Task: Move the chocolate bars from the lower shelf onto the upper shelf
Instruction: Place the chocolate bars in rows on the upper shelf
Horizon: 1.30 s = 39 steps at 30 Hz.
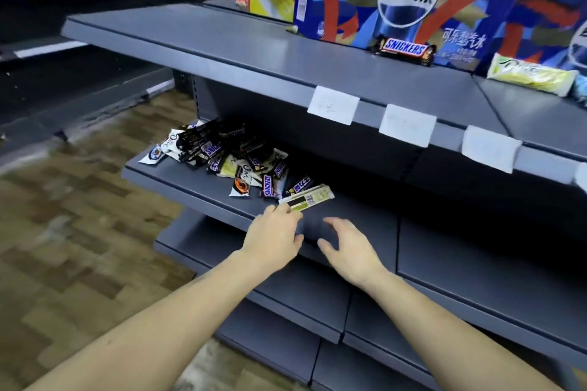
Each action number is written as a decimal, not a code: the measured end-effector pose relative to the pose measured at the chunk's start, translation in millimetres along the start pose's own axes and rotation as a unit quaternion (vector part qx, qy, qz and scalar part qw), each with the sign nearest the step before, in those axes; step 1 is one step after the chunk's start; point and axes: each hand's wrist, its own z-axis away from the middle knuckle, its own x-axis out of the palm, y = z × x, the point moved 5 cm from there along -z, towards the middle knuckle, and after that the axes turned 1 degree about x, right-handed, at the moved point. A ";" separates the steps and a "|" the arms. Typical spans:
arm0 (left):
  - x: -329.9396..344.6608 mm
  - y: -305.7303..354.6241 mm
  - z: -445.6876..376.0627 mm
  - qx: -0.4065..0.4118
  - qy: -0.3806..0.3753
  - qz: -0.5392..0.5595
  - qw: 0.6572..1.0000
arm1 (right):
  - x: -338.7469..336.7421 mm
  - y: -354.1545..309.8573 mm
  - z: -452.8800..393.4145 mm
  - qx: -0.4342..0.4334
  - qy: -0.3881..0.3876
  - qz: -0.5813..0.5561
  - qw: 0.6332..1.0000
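Head view: left hand [273, 232] pinches pale bar [307, 197] near shelf edge [203, 192].

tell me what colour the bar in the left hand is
Pale green and white, with a barcode; head view.

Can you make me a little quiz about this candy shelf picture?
1. True or false: a Snickers bar already lies on the upper shelf.
2. Which hand holds the pale green bar? A) left B) right
3. Fill in: the pile of bars lies on the ____ shelf.

Key: 1 true. 2 A, the left hand pinches it; the right hand is empty. 3 lower.
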 end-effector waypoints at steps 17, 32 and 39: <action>65.7 -42.6 -99.1 0.030 0.066 0.024 0.997 | 35.3 34.9 -106.0 -0.067 0.070 0.054 0.994; 68.5 -10.7 -95.3 0.005 0.049 0.032 0.998 | -2.9 92.7 -52.7 0.156 0.244 -0.152 0.945; 71.4 -11.8 -103.5 0.039 0.024 0.066 0.997 | 0.5 87.6 -56.6 0.130 0.215 -0.101 0.963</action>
